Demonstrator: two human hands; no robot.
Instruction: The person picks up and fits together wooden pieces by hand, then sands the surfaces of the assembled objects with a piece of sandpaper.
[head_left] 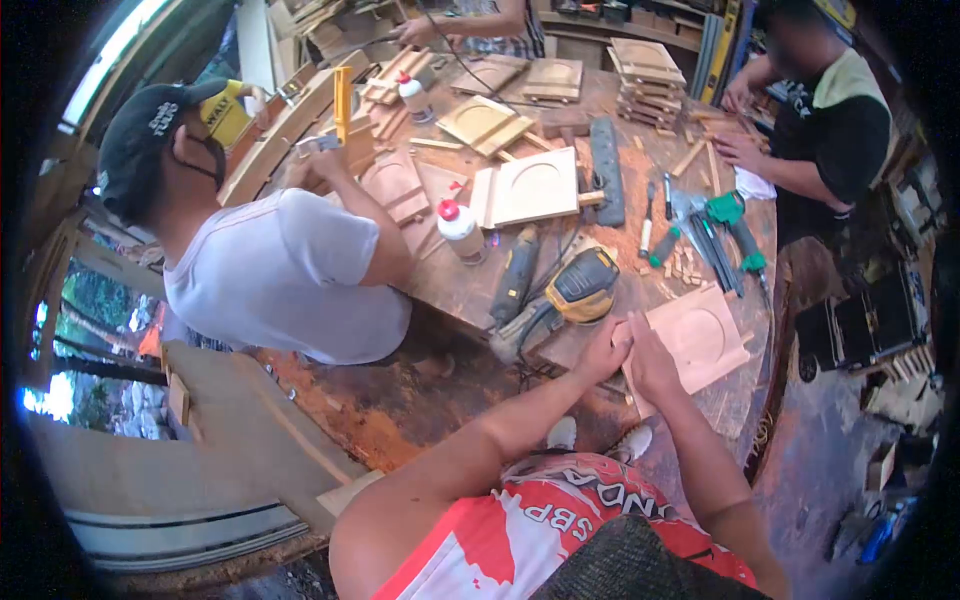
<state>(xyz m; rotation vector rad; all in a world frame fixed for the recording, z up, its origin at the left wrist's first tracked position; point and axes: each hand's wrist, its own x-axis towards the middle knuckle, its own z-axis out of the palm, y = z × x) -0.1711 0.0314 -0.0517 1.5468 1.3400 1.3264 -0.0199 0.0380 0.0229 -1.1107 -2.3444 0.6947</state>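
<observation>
Two touching hands (652, 365), "SBP" shirt (520, 535)

At centre right, the square panel (695, 340) is pale, smooth, matt wood. The worktable (545, 115), upper centre, is brown wood, roughened by orange sawdust. The white bottles (461, 236) look like smooth plastic with red caps. At lower centre, the red-and-white shirt (480, 545) is cloth.
</observation>
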